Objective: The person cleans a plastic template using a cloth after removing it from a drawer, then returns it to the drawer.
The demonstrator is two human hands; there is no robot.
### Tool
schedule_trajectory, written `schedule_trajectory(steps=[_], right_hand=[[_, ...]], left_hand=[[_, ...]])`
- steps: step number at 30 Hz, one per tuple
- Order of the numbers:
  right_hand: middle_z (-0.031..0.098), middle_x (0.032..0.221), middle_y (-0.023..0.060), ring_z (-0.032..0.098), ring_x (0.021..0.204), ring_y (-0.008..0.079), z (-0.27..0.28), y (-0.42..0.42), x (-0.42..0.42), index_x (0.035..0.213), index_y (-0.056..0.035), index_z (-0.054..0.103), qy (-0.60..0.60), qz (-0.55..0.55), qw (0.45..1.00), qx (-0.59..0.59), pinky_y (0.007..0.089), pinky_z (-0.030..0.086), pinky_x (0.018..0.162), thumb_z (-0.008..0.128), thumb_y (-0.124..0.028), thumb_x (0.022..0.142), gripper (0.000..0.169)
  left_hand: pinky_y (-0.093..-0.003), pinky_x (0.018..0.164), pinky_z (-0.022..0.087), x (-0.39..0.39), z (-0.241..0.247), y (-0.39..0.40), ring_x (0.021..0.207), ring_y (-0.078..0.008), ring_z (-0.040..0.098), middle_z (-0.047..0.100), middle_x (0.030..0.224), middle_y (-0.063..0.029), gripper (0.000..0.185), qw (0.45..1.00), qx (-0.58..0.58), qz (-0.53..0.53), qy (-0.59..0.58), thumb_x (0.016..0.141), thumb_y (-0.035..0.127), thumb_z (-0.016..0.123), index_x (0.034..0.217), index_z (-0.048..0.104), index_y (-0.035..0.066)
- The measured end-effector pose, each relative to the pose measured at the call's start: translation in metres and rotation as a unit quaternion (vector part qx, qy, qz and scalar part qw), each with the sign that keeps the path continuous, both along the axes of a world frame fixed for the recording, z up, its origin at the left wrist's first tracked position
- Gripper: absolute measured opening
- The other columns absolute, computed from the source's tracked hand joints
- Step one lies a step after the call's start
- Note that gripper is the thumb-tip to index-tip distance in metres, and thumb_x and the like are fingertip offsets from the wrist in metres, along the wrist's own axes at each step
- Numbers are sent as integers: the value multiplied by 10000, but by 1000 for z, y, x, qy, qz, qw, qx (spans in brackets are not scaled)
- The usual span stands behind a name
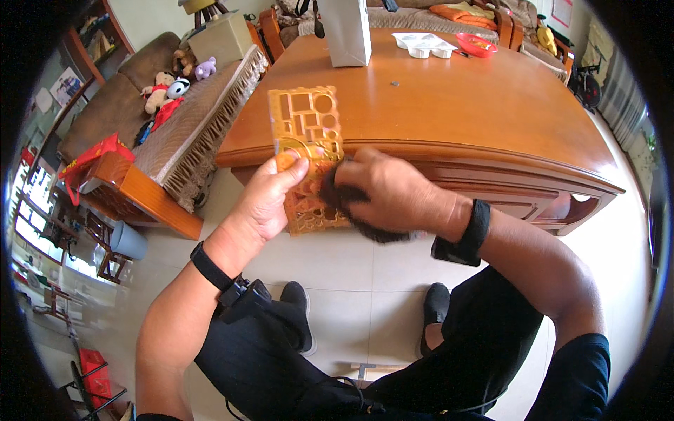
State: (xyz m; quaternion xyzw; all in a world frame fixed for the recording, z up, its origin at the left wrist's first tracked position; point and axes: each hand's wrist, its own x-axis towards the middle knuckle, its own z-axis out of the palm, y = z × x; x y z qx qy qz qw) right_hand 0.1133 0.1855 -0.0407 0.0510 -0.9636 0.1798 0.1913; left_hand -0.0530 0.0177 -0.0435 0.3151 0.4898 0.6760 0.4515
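An orange see-through plastic drawing template [305,118], with cut-out circles and rectangles, is held upright before me at the table's near edge. My left hand [271,192] grips it by the left side, thumb across its face. In my right hand [392,187] is a bunched dark cloth [347,200], pressed against or just in front of the template's right side. The right hand and cloth are blurred. Parts of the template's middle and lower right are hidden behind the cloth and my fingers.
The wooden table [447,110] carries a white paper bag [345,34], a white plastic tray [424,44], a red bowl [476,44] and a small grey object [395,83]. On the left stands a sofa [195,113] with soft toys. A blue-grey bin [128,240] is on the floor.
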Motion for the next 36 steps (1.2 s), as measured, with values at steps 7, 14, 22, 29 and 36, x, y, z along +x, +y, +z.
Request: schedule_trajectory(steps=[7, 14, 22, 29, 36], right_hand=[[631, 961, 186, 657, 927, 382, 27, 4, 6, 1070, -55, 681, -26, 155, 987, -20, 436, 546, 841, 691, -165, 821, 273], [622, 1027, 216, 639, 955, 384, 34, 5, -3, 1121, -23, 659, 110, -7, 994, 10, 426, 533, 879, 716, -152, 815, 337], [609, 1006, 187, 634, 923, 396, 11, -22, 8, 1059, -77, 674, -138, 141, 980, 27, 450, 536, 837, 686, -146, 816, 253], [641, 1005, 202, 643, 953, 373, 39, 8, -9, 1119, -21, 680, 141, 3, 989, -46, 421, 535, 867, 712, -129, 805, 334], [611, 983, 168, 629, 948, 382, 4, -18, -1, 1044, -73, 667, -54, 117, 992, 8, 449, 532, 852, 705, -152, 800, 260]], left_hand=[[-486, 939, 570, -8, 14, -5, 1125, -287, 661, 634, 1258, -119, 369, 999, 16, 20, -20, 1042, 235, 557, 1350, 509, 38], [-452, 979, 553, 18, 8, 7, 1155, -268, 646, 613, 1312, -112, 520, 999, 13, -12, -39, 1039, 416, 533, 1400, 479, 45], [-431, 990, 539, 0, 13, -4, 1167, -269, 646, 592, 1357, -150, 566, 999, 7, 2, -40, 1066, 461, 447, 1434, 456, 31], [-427, 1066, 485, 15, 0, 6, 1256, -220, 568, 599, 1326, -93, 551, 999, -2, -6, -52, 1060, 466, 463, 1443, 459, 70], [-467, 1055, 494, 6, 10, 9, 1238, -272, 593, 571, 1386, -130, 544, 998, 60, 23, 3, 1072, 454, 432, 1437, 465, 53]])
